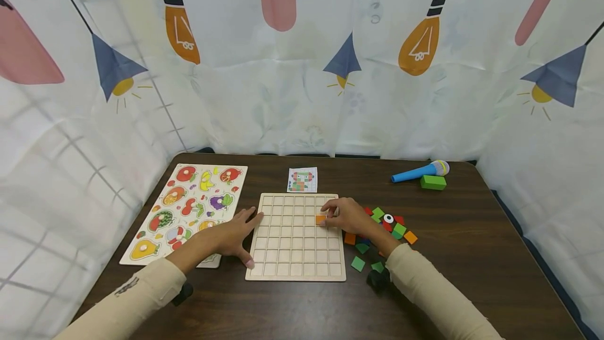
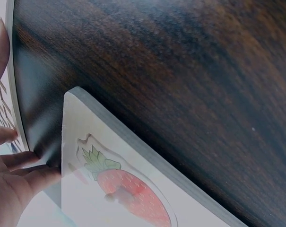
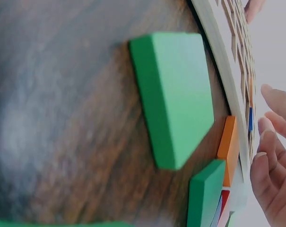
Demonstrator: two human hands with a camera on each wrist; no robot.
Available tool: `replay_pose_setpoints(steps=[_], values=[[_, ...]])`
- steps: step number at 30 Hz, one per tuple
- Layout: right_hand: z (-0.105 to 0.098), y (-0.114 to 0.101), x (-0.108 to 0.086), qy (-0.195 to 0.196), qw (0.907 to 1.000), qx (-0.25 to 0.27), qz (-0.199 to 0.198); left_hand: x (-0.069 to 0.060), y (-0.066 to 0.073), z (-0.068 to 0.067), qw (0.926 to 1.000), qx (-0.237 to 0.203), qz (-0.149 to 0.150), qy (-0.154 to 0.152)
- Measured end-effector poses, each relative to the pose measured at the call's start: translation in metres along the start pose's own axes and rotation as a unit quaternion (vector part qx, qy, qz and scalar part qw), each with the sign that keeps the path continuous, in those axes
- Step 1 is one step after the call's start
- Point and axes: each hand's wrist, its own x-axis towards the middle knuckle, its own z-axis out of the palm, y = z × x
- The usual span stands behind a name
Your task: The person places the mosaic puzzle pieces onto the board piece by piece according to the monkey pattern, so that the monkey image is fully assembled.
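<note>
Head view: left hand splays along the grid board's left edge; right hand, grip unclear, at an orange tile, probably light, stiff, best edge-pinched.

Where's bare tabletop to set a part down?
Free: table right of the loose blocks, and between card and microphone. Crowded: right of the grid board, loose blocks by the right hand; left, the fruit puzzle.

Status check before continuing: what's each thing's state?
Pale wooden grid board: mostly unfilled
Orange square tile: on board
Left hand: touching board
Right hand: grip unclear
Multicoloured flat tiles: loose, scattered
Pale wooden fruit puzzle: flat
White rectangular card: flat
Blue toy microphone: lying down
Green rectangular block: flat
</note>
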Motion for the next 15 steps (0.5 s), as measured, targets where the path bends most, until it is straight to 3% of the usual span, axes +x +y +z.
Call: replay_pose_setpoints(steps=[7,15], values=[[-0.0027,0.0064,-0.0021,-0.006,0.9998,-0.01,-0.016,0.0001,0.0008,-0.0004,1.0,-0.002,0.0,-0.003],[-0.0052,0.0068,-0.0039,-0.006,0.9994,-0.033,-0.005,-0.0002,0.0005,-0.0001,1.0,-0.001,0.0,-0.002]])
